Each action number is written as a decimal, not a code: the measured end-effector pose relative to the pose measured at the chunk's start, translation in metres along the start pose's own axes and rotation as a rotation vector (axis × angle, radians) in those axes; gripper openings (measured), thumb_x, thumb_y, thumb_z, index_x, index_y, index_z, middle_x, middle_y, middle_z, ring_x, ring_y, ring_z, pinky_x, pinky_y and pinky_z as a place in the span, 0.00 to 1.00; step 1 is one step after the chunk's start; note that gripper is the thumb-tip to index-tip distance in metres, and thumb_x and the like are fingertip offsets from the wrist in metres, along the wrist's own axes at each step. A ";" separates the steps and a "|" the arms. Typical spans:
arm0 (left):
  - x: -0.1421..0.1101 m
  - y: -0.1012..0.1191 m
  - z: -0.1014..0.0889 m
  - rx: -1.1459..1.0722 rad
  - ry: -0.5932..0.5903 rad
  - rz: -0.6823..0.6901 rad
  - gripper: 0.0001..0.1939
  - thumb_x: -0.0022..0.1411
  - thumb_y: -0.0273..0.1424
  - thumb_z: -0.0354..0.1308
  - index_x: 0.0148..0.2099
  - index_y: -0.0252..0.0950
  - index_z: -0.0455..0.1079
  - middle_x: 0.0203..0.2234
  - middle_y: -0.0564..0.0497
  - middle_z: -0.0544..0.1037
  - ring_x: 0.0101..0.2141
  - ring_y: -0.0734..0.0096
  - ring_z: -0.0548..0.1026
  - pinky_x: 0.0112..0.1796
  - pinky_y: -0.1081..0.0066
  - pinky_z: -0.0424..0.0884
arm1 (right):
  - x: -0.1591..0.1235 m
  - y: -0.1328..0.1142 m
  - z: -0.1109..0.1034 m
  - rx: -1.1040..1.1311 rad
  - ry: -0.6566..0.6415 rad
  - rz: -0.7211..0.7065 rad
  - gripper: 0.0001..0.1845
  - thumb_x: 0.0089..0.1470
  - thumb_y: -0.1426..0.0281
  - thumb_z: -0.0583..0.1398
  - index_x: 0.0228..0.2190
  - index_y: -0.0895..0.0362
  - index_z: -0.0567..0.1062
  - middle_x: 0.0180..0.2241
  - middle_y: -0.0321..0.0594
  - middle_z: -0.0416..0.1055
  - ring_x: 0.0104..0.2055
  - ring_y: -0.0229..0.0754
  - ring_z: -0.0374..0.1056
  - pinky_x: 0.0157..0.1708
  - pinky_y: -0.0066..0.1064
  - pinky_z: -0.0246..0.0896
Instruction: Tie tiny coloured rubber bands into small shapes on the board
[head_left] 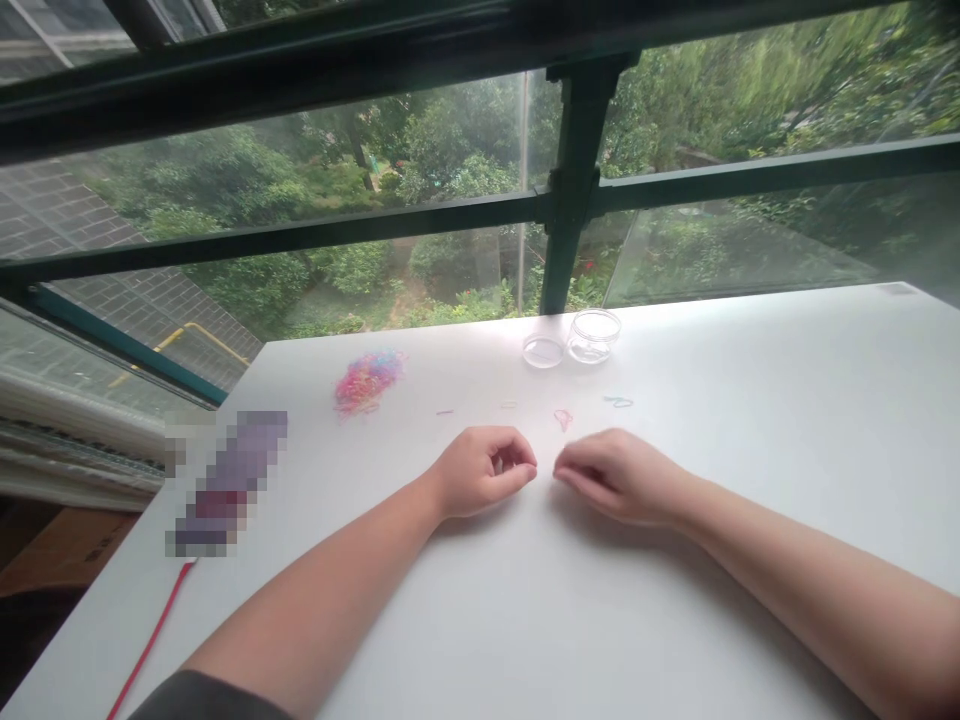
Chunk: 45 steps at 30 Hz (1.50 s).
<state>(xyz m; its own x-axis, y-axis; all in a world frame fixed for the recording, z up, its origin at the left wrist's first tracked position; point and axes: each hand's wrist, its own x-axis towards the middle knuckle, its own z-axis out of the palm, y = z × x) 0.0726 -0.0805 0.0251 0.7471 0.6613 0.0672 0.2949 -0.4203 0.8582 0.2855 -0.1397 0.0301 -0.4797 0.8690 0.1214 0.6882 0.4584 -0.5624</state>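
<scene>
My left hand rests on the white table with its fingers curled and thumb and fingertips pinched together. Facing it across a narrow gap, my right hand is closed in a similar pinch. Whatever the fingertips hold, if anything, is too small to make out. Just beyond the hands lie small coloured rubber bands: a pink one, a teal one, a pale yellowish one and a purple one. A loose heap of multicoloured rubber bands sits farther off to the left.
A clear round jar stands at the table's far edge, with a clear round lid beside it. On the left lies a pixelated dark purple object with a red cable. Green-framed windows border the white table.
</scene>
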 end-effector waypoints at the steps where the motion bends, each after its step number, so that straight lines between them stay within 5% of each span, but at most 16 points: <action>1: 0.000 0.000 0.001 0.003 0.006 0.008 0.06 0.56 0.31 0.56 0.32 0.33 0.70 0.23 0.52 0.72 0.23 0.78 0.65 0.26 0.76 0.62 | -0.001 -0.004 0.003 -0.029 -0.092 -0.065 0.12 0.55 0.69 0.53 0.23 0.56 0.70 0.18 0.35 0.65 0.20 0.34 0.55 0.24 0.26 0.49; 8: 0.001 -0.005 0.005 0.012 0.020 0.048 0.06 0.55 0.31 0.57 0.33 0.33 0.71 0.24 0.53 0.73 0.22 0.80 0.64 0.25 0.77 0.62 | 0.002 -0.001 0.008 -0.145 -0.234 -0.041 0.19 0.57 0.67 0.51 0.16 0.56 0.54 0.15 0.31 0.52 0.19 0.34 0.42 0.22 0.28 0.41; 14: 0.002 -0.007 0.004 0.182 0.084 0.088 0.04 0.54 0.30 0.56 0.33 0.35 0.71 0.26 0.52 0.75 0.25 0.76 0.68 0.31 0.74 0.66 | 0.001 0.003 0.009 -0.160 -0.258 -0.035 0.19 0.57 0.68 0.50 0.17 0.56 0.51 0.15 0.30 0.49 0.20 0.35 0.41 0.23 0.29 0.41; 21: 0.005 -0.019 -0.040 0.506 0.385 0.016 0.15 0.50 0.27 0.57 0.43 0.35 0.69 0.37 0.47 0.74 0.37 0.66 0.71 0.42 0.66 0.68 | 0.005 -0.003 0.007 -0.148 -0.215 -0.034 0.19 0.54 0.70 0.52 0.15 0.56 0.55 0.14 0.31 0.52 0.19 0.34 0.42 0.23 0.28 0.41; 26: -0.009 -0.036 -0.075 0.625 0.329 -0.135 0.15 0.51 0.30 0.56 0.43 0.36 0.71 0.36 0.48 0.75 0.33 0.68 0.71 0.39 0.67 0.68 | 0.004 -0.005 0.006 -0.167 -0.177 -0.065 0.18 0.56 0.69 0.52 0.16 0.56 0.58 0.15 0.32 0.57 0.19 0.34 0.46 0.23 0.27 0.43; 30: -0.014 -0.045 -0.081 0.674 0.329 -0.172 0.10 0.56 0.33 0.54 0.37 0.36 0.74 0.32 0.48 0.75 0.30 0.70 0.71 0.36 0.69 0.67 | 0.007 -0.013 0.008 -0.230 -0.153 -0.020 0.16 0.57 0.68 0.52 0.19 0.56 0.65 0.18 0.35 0.64 0.20 0.35 0.56 0.23 0.27 0.45; 34: -0.009 -0.045 -0.076 0.729 0.340 -0.158 0.10 0.58 0.32 0.52 0.34 0.36 0.73 0.31 0.48 0.74 0.30 0.69 0.70 0.35 0.69 0.66 | 0.033 -0.022 0.002 -0.319 -0.067 0.013 0.07 0.55 0.71 0.54 0.30 0.55 0.73 0.28 0.38 0.72 0.27 0.38 0.66 0.30 0.28 0.53; 37: -0.010 -0.043 -0.075 0.767 0.318 -0.156 0.09 0.59 0.31 0.51 0.35 0.34 0.72 0.33 0.46 0.74 0.32 0.67 0.71 0.35 0.69 0.66 | 0.066 -0.017 -0.003 -0.453 0.023 0.075 0.13 0.53 0.66 0.57 0.41 0.56 0.73 0.39 0.45 0.72 0.36 0.45 0.69 0.31 0.30 0.55; 45: -0.037 -0.049 -0.087 0.772 0.370 -0.220 0.09 0.60 0.31 0.51 0.35 0.35 0.71 0.34 0.46 0.75 0.35 0.66 0.71 0.37 0.69 0.67 | 0.109 -0.001 0.010 -0.613 -0.022 0.118 0.11 0.57 0.72 0.51 0.33 0.60 0.73 0.36 0.50 0.72 0.35 0.45 0.69 0.29 0.30 0.54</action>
<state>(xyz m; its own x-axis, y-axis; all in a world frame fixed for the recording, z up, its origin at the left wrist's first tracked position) -0.0210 -0.0306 0.0247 0.4252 0.8789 0.2161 0.8291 -0.4740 0.2964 0.2274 -0.0472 0.0356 -0.3883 0.9191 0.0665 0.9212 0.3891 0.0015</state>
